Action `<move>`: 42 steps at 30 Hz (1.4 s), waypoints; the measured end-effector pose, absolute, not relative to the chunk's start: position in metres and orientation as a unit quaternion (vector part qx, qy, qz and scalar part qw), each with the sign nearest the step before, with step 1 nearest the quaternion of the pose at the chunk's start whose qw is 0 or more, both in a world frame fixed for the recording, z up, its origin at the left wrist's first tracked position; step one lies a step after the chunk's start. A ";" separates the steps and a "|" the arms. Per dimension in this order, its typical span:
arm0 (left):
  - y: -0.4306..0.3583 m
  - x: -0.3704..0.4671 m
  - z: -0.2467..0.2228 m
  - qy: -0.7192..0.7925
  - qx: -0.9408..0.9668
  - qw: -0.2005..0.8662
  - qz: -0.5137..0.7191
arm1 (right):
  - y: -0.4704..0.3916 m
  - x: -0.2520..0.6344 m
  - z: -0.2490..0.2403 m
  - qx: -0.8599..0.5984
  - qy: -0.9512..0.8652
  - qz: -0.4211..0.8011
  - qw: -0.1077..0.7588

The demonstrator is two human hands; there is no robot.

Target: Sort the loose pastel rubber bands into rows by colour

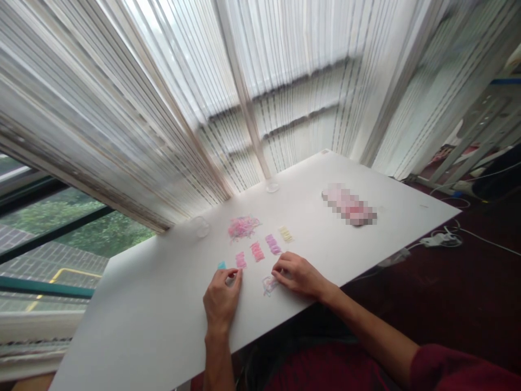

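On the white table, my left hand is by the blue bundle and the front of a pink bundle. Its thumb and index finger meet in a pinch; whatever is between them is too small to name. My right hand has its fingertips drawn together at the right side of a small loose cluster of thin coloured bands. Beyond the hands lie a red-pink bundle, a purple bundle and a yellow bundle. Farther back sits a tangled pink and multicoloured pile.
A clear round item is at the table's back left, and a clear disc lies near the back edge. A blurred pink object rests at the right. Curtains hang behind the white table.
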State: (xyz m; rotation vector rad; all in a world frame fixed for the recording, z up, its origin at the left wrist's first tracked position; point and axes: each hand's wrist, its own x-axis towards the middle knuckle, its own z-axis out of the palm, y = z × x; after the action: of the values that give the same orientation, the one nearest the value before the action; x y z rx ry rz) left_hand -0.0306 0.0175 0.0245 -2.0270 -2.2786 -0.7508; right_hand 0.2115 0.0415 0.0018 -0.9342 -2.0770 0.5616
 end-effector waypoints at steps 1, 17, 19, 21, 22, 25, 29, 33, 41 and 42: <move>0.017 -0.031 0.025 -0.722 -0.647 0.004 -0.245 | 0.041 0.212 0.002 -0.367 -0.816 0.220 0.387; -0.002 0.003 0.035 -0.588 -0.759 -0.200 -0.195 | 0.042 0.211 -0.001 -0.367 -0.826 0.211 0.372; -0.002 0.004 0.035 -0.585 -0.761 -0.200 -0.197 | 0.042 0.211 -0.001 -0.358 -0.833 0.210 0.367; -0.003 0.003 0.035 -0.582 -0.762 -0.202 -0.199 | 0.042 0.211 -0.001 -0.351 -0.839 0.206 0.360; -0.003 0.002 0.034 -0.582 -0.762 -0.203 -0.199 | 0.042 0.211 -0.001 -0.350 -0.842 0.204 0.356; -0.003 0.001 0.032 -0.581 -0.762 -0.207 -0.199 | 0.043 0.211 -0.001 -0.346 -0.849 0.197 0.347; -0.002 0.001 0.031 -0.578 -0.764 -0.199 -0.209 | 0.043 0.211 0.000 -0.348 -0.851 0.193 0.344; -0.002 0.000 0.031 -0.569 -0.767 -0.195 -0.222 | 0.042 0.211 0.001 -0.351 -0.851 0.192 0.340; -0.003 0.007 0.035 -0.587 -0.762 -0.188 -0.199 | 0.043 0.210 -0.002 -0.356 -0.851 0.191 0.335; -0.003 0.008 0.035 -0.586 -0.762 -0.192 -0.197 | 0.043 0.211 -0.002 -0.357 -0.851 0.191 0.335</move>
State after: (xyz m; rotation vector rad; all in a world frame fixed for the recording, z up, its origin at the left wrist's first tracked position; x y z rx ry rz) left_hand 0.0081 -0.0033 0.0347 -2.7392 -2.1087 -0.7089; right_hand 0.2105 0.0427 -0.0021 -0.9306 -2.2205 0.4981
